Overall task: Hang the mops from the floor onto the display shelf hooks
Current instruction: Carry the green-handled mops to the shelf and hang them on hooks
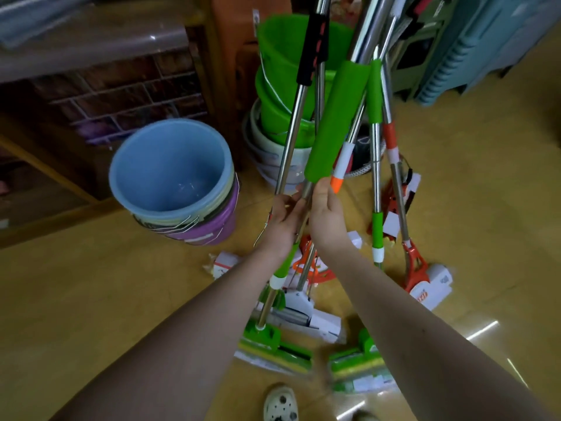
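Several sponge mops stand bunched in front of me, their steel handles leaning together toward the top of the view. My left hand and my right hand both grip the steel pole of one green mop just below its thick green foam sleeve. That mop's green head rests on the floor by my feet. A second green mop head lies to its right. An orange mop with a white boxed head stands further right. No shelf hooks are visible.
A stack of plastic buckets with a blue one on top stands on the left. Green buckets are stacked behind the mops. Shelving with wire racks fills the upper left. My shoe is at the bottom on the yellow floor.
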